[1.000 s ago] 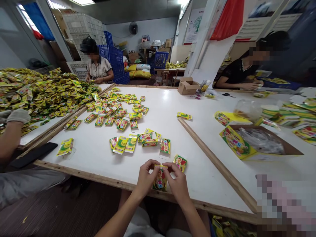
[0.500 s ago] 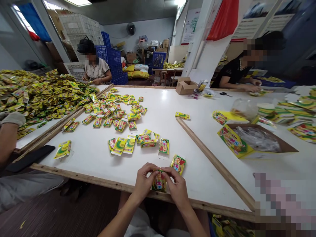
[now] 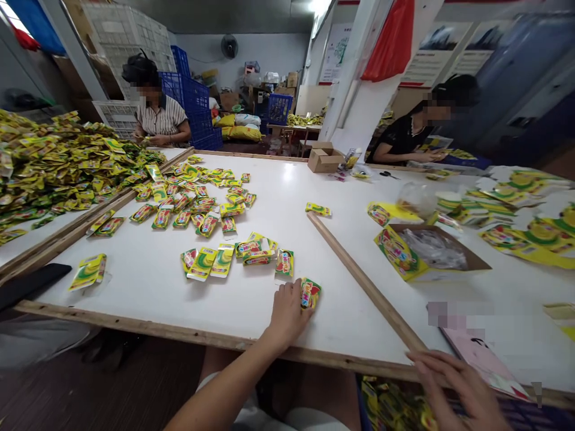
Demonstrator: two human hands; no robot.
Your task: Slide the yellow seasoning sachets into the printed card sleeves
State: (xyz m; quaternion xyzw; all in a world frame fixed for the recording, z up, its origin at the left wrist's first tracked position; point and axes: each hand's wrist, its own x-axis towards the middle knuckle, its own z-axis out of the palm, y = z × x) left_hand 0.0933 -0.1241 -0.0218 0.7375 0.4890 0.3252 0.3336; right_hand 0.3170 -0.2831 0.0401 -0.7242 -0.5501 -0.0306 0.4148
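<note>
My left hand [image 3: 288, 314] closes around a small yellow-green candy box [image 3: 311, 293] lying on the white table, fingers at its left side and thumb at its lower edge. Over the table's front edge at the lower right is my right hand [image 3: 458, 386], fingers stretched out and nothing visible in it. Beneath the edge beside it, many similar boxes [image 3: 390, 404] fill a blue crate, partly hidden. Just beyond my left hand lie a candy box with an open flap [image 3: 284, 263] and a cluster of boxes [image 3: 223, 261].
A wooden strip [image 3: 368, 281] crosses the table diagonally. Right of it stand an open display carton [image 3: 404, 257] with clear plastic inside and a pink item [image 3: 483, 353]. A large heap of packets [image 3: 76, 161] rises at left. Two people work across the table.
My hands have separated. The box they held together is gone from between them. My left hand has moved to another box; my right hand has swung right and down, over the crate. The view turned right.
</note>
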